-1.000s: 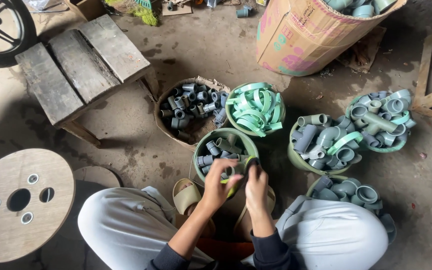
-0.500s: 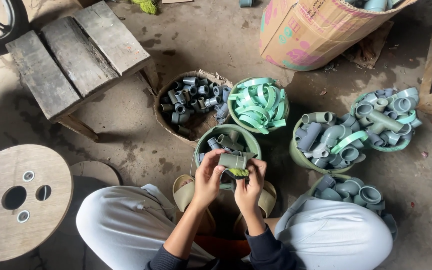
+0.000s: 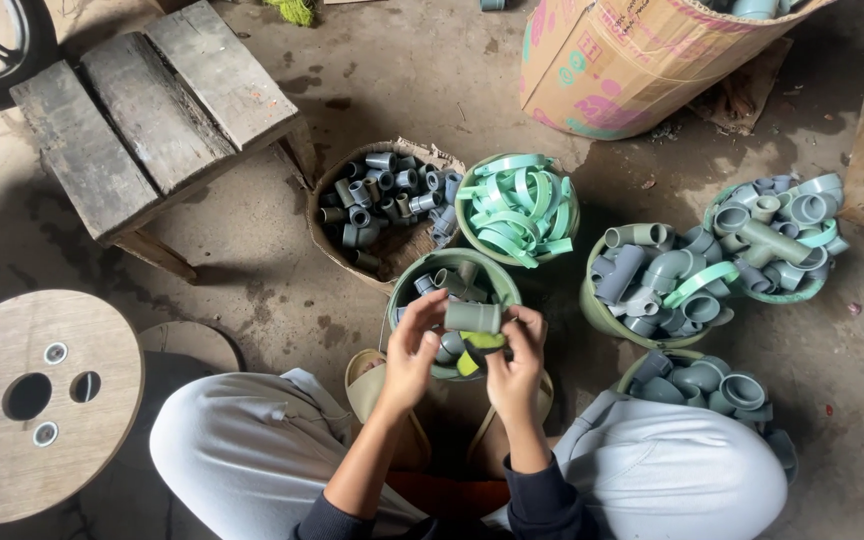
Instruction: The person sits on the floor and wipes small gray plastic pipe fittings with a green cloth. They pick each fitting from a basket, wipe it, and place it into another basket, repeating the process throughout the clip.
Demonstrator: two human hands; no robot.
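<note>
We sat on a concrete floor [image 3: 432,90], and the biggest things around us were a cardboard box [image 3: 632,60] at the top right, a low wooden bench [image 3: 152,110] at the top left and a round wooden spool disc [image 3: 32,400] at the lower left. In front of our knees stood several containers: a brown basket [image 3: 384,208] full of small grey fittings, a green bowl [image 3: 518,208] with pale green rings, two green bowls [image 3: 652,285] [image 3: 777,240] further to the right with bigger grey elbows and tees, and one more bowl [image 3: 707,385] beside our right knee. Just before us was a green bucket [image 3: 455,300] with grey pieces inside. Above this bucket our left hand [image 3: 412,350] and our right hand [image 3: 514,365] met. Both were grasping a short grey pipe fitting [image 3: 473,317], which lay sideways between the fingertips, the left hand at its left end and the right hand at its right end. Under the fitting, against the right hand, was a small yellow-green piece [image 3: 482,342]; we could not tell what it was.
</note>
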